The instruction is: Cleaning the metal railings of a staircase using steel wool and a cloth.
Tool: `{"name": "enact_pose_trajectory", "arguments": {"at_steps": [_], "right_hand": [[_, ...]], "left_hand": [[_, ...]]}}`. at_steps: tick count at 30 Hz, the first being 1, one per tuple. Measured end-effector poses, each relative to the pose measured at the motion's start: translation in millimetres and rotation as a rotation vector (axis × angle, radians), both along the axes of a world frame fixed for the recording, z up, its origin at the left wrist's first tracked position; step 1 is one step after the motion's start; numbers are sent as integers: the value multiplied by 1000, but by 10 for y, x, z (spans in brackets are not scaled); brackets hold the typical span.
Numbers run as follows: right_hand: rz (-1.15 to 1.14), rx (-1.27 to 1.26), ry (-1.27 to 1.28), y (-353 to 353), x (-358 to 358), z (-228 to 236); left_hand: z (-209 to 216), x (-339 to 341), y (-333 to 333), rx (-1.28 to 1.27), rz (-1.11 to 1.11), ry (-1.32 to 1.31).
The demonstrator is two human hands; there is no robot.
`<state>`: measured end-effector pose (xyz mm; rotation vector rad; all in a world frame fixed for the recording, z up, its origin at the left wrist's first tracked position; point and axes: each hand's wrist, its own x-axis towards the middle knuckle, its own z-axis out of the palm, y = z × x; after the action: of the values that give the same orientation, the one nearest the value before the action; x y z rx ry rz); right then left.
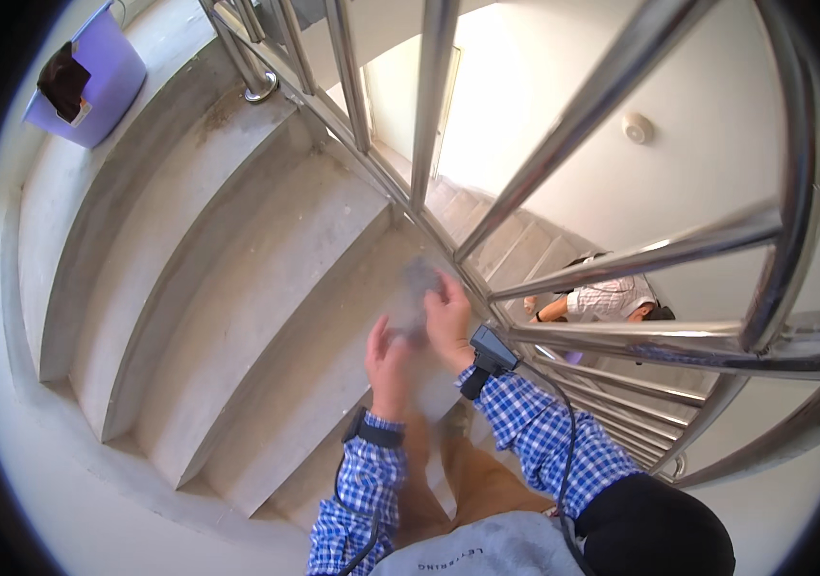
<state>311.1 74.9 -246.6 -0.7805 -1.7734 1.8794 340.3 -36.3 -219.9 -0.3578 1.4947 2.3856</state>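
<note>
A small grey cloth (420, 276), smeared by motion, hangs between my hands above the stair treads. My right hand (448, 322) pinches it near its upper part, close to the foot of the railing. Just left of it and lower, my left hand (389, 374) has its fingers bent at the cloth's lower edge; blur hides part of that grip. Both wrists carry dark straps, and a small grey box (494, 348) with a cable sits on the right one.
Curved concrete steps (228, 250) run up to the left. A shiny metal railing (434, 106) borders them on the right. A purple bucket (108, 82) with a dark cloth (64, 82) over its rim stands at the upper left. Another person (612, 298) bends on the lower stairs beyond the bars.
</note>
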Motion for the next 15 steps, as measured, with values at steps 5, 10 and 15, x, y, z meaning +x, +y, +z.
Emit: {"name": "enact_pose_trajectory", "arguments": {"at_steps": [5, 10, 15], "right_hand": [[-287, -6, 191, -147, -835, 296], [-65, 81, 140, 364, -1594, 280], [73, 148, 77, 531, -1468, -7]], "left_hand": [[-917, 567, -215, -131, 184, -349], [-1179, 778, -99, -231, -100, -495], [-692, 443, 9, -100, -225, -367]]}}
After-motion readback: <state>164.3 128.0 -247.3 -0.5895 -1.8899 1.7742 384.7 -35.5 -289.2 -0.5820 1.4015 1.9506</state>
